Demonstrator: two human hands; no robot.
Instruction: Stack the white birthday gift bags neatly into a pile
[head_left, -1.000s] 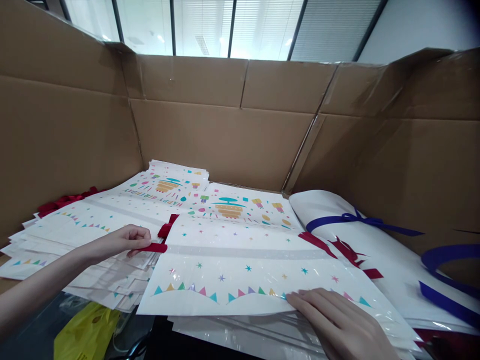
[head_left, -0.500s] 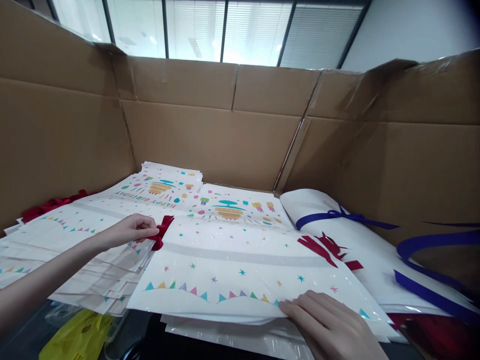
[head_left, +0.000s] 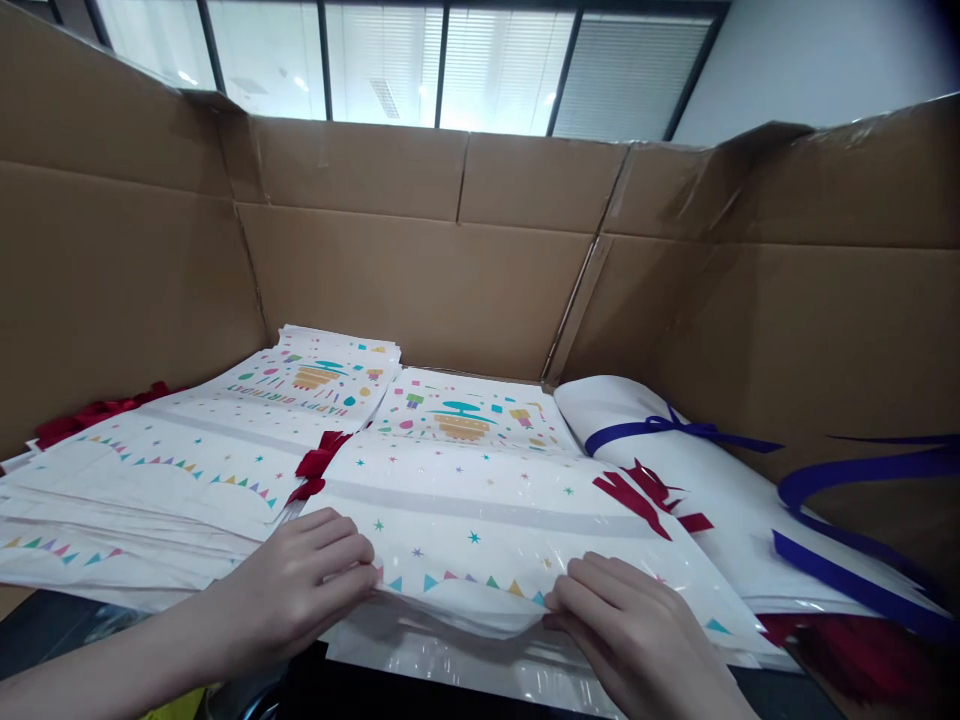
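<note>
A white printed gift bag (head_left: 487, 500) with stars, coloured pennants and a cake print lies on top of the middle stack. Red ribbon ends (head_left: 319, 462) stick out at its left side and more red ribbon (head_left: 645, 495) at its right. My left hand (head_left: 300, 580) is closed on the bag's near left edge, fingers curled over it. Gripping the near edge further right, my right hand (head_left: 637, 630) has its fingers bent over the film. The edge between both hands bows upward slightly.
A second stack of the same bags (head_left: 172, 470) lies to the left, red ribbons (head_left: 97, 410) behind it. White bags with blue ribbon (head_left: 675, 430) lie at the right. Tall cardboard walls (head_left: 420, 270) enclose the back and sides. Something yellow shows at the bottom left.
My left hand let go of the red ribbon and came down to the bag's near left edge. My right hand slid a little left, and the edge now lifts between them.
</note>
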